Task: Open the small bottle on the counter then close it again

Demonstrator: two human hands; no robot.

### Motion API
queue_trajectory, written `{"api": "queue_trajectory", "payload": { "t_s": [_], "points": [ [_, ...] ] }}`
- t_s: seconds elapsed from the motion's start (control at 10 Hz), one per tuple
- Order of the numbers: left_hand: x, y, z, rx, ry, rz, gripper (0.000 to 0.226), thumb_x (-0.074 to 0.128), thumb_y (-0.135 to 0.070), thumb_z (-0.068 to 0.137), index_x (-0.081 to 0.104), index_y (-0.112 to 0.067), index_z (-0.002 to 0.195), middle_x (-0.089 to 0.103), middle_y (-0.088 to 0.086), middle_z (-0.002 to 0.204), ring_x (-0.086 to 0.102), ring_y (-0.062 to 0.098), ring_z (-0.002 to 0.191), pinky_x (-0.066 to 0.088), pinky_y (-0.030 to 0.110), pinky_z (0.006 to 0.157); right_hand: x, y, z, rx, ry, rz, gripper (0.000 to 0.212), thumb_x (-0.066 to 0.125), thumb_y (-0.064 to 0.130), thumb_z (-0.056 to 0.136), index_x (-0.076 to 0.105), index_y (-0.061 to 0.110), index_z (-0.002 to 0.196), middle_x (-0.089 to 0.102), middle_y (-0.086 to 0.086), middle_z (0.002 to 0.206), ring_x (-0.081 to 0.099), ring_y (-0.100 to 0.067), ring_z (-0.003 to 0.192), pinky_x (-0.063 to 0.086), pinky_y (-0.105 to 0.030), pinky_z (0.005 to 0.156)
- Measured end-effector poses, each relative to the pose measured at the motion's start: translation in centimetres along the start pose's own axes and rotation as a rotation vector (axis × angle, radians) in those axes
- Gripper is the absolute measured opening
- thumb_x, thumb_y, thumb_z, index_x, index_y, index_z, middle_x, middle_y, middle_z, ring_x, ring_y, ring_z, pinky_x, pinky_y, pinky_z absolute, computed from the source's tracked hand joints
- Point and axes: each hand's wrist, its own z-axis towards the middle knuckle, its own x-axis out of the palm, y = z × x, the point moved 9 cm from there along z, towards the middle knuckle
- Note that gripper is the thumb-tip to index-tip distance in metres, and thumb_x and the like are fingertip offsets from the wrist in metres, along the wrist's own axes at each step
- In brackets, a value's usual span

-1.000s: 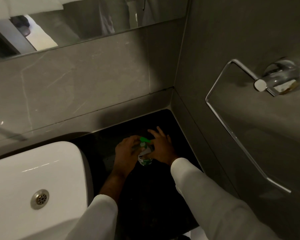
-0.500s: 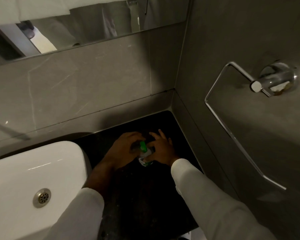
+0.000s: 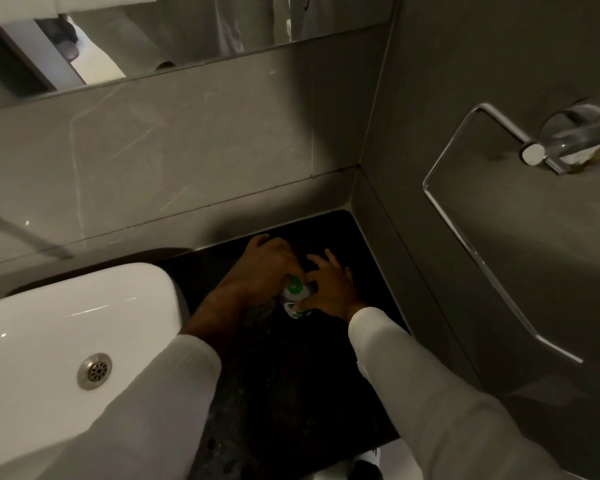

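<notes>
A small white bottle [image 3: 293, 304] with a green cap [image 3: 294, 285] stands on the black counter [image 3: 291, 393] near the back right corner. My left hand [image 3: 265, 265] comes over it from the left, its fingers closed on the green cap. My right hand [image 3: 329, 289] holds the bottle's body from the right, thumb low on the label and the other fingers spread. Most of the bottle is hidden between the two hands.
A white basin [image 3: 59, 341] with a metal drain [image 3: 94, 371] fills the left. Grey tiled walls close the counter at the back and right. A chrome towel ring [image 3: 465, 244] hangs on the right wall. A mirror [image 3: 153, 32] runs along the top.
My left hand has moved up and over the cap, turning so its fingers close on top. The bottle and my right hand stay in place.
</notes>
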Motion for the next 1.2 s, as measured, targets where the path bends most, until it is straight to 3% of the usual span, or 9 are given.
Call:
{"api": "queue_trajectory", "payload": {
  "t_s": [0.4, 0.7, 0.9, 1.0, 1.1, 1.2],
  "points": [
    [0.1, -1.6, -0.4, 0.124, 0.083, 0.125, 0.028, 0.072, -0.025, 0.079, 0.072, -0.043, 0.099, 0.068, -0.020, 0.115, 0.043, 0.013, 0.131, 0.016, 0.055, 0.114, 0.2, 0.1, -1.1, -0.011, -0.003, -0.011, 0.041, 0.085, 0.042, 0.068, 0.074, 0.036, 0.107, 0.026, 0.006, 0.165, -0.002, -0.029, 0.156, 0.004, -0.067, 0.120],
    [0.8, -2.4, -1.5, 0.150, 0.020, 0.111, 0.034, 0.079, -0.018, 0.073, 0.074, -0.041, 0.098, 0.071, -0.015, 0.106, 0.047, 0.016, 0.129, 0.016, 0.060, 0.113, 0.7, 0.0, -2.2, -0.013, -0.044, 0.008, 0.039, 0.083, 0.045, 0.070, 0.074, 0.035, 0.107, 0.032, 0.006, 0.162, 0.003, -0.028, 0.156, 0.008, -0.066, 0.120],
    [1.4, -2.6, -1.8, 0.150, 0.019, 0.092, 0.033, 0.077, -0.018, 0.074, 0.074, -0.039, 0.100, 0.070, -0.015, 0.110, 0.047, 0.016, 0.131, 0.014, 0.059, 0.114, 0.9, -0.4, -2.2, -0.017, -0.050, -0.045, 0.045, 0.081, 0.052, 0.066, 0.074, 0.037, 0.107, 0.034, 0.005, 0.161, 0.006, -0.029, 0.156, 0.012, -0.069, 0.117],
    [1.6, -3.0, -2.0, 0.144, 0.031, 0.058, 0.037, 0.076, -0.019, 0.076, 0.072, -0.037, 0.108, 0.069, -0.012, 0.120, 0.045, 0.018, 0.135, 0.012, 0.059, 0.115, 1.0, -0.1, -2.2, -0.007, -0.032, -0.042, 0.054, 0.082, 0.054, 0.064, 0.070, 0.036, 0.114, 0.033, 0.003, 0.162, 0.007, -0.031, 0.156, 0.012, -0.069, 0.117],
    [1.9, -1.7, -2.6, 0.046, 0.025, 0.067, 0.060, 0.070, -0.029, 0.083, 0.052, -0.038, 0.140, 0.051, -0.011, 0.148, 0.036, 0.017, 0.144, 0.013, 0.058, 0.117, 0.5, -0.1, -2.4, 0.018, 0.043, -0.143, 0.097, 0.085, 0.052, 0.063, 0.040, 0.034, 0.148, 0.024, 0.000, 0.165, 0.002, -0.032, 0.156, 0.013, -0.068, 0.119],
    [2.5, -0.2, -3.8, -0.052, 0.071, 0.104, 0.070, 0.064, -0.034, 0.088, 0.034, -0.037, 0.151, 0.038, -0.011, 0.157, 0.028, 0.015, 0.147, 0.013, 0.057, 0.118, -0.8, 0.3, -3.6, 0.023, 0.026, -0.169, 0.114, 0.086, 0.046, 0.065, 0.022, 0.026, 0.157, 0.015, -0.003, 0.168, 0.000, -0.034, 0.156, 0.017, -0.061, 0.122]
  ]
}}
